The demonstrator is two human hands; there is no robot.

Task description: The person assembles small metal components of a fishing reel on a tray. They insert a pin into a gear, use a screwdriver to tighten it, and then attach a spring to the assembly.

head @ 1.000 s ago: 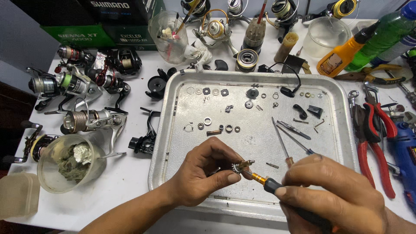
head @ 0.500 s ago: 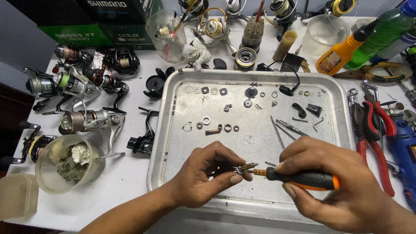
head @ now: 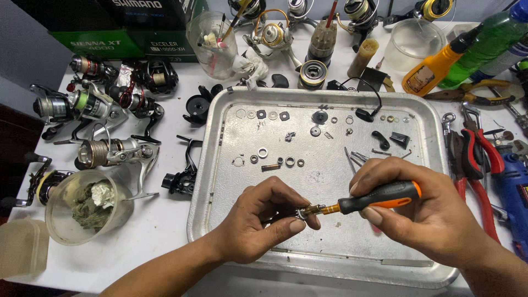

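Over the near half of a metal tray [head: 220, 165], my left hand [head: 258, 225] pinches a small metal reel part [head: 302, 212] between thumb and fingers. My right hand [head: 429, 220] grips a screwdriver with a black and orange handle [head: 385, 195], held almost level. Its brass-coloured tip [head: 322, 209] meets the small part from the right. Small washers, rings and screws [head: 275, 162] lie spread over the far half of the tray.
Several fishing reels [head: 104, 151] lie left of the tray, and a clear cup of dirty rags [head: 88, 212]. Red-handled pliers [head: 478, 154] and a blue tool [head: 514, 184] lie at right. Bottles [head: 440, 66], jars and more reels line the back.
My right hand has swung the screwdriver from a steep slant to almost level and slid up the handle. The left hand keeps the small part in place.
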